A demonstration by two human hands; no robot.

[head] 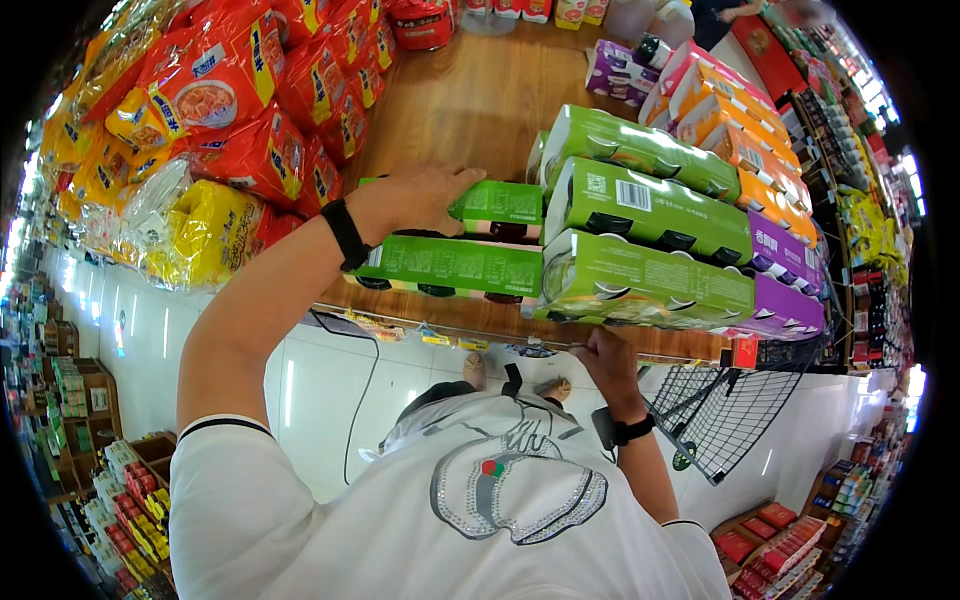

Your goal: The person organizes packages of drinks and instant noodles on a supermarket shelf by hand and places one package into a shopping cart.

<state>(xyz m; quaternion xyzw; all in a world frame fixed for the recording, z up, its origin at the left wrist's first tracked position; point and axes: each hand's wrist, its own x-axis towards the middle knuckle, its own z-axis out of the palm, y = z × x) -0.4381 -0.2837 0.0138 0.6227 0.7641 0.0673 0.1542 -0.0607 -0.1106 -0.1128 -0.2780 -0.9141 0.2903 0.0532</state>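
Note:
My left hand (420, 199) reaches over a low green multipack of cups (499, 206), its fingers and thumb around the pack's top. A second low green multipack (465, 264) lies parallel to it, nearer the table's front edge. To the right, larger green cup multipacks (652, 210) stand side by side, their ends close against the low packs. My right hand (607, 364) is curled at the front edge of the wooden table (465, 97), just below these packs. Nothing shows in its fingers, and its palm side is hidden.
Red bags of instant noodles (217, 90) and a yellow bag (214, 232) are piled at the left. Purple (784, 251) and orange multipacks (750, 150) sit at the right. A wire shopping cart (727, 412) stands by my right arm. A person's arm (739, 11) shows far off.

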